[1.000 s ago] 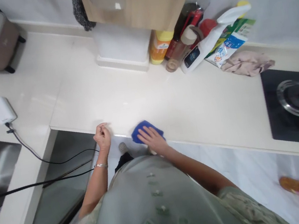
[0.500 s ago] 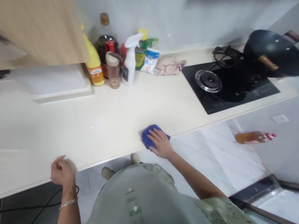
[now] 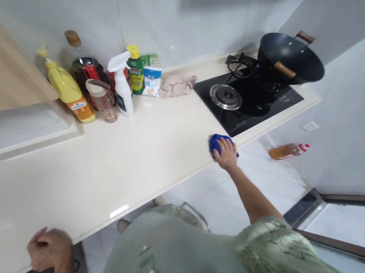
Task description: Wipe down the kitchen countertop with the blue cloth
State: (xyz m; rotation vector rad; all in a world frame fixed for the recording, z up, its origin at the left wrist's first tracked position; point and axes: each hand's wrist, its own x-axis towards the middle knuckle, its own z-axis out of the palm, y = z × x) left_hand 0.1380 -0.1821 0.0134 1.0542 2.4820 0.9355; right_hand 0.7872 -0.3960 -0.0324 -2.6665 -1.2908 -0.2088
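Observation:
On the front edge of the cream countertop (image 3: 156,145), close to the hob's near left corner, lies a blue cloth (image 3: 216,144). My right hand (image 3: 227,153) presses on the cloth from above and holds it, its fingers draped over it. Far to the left, my left hand (image 3: 50,249) rests at the counter's front edge, fingers curled in, with nothing visible in it.
A black hob (image 3: 249,98) carries a wok (image 3: 290,54). Along the wall stand a yellow bottle (image 3: 67,88), a brown-capped bottle (image 3: 73,38), a white spray bottle (image 3: 123,90) and a crumpled pink cloth (image 3: 177,85). An amber bottle (image 3: 285,151) is beyond the counter.
My right hand and the blue cloth have slid right along the counter's front edge, up to the hob. The view has shifted and turned; my left hand is still curled at the edge.

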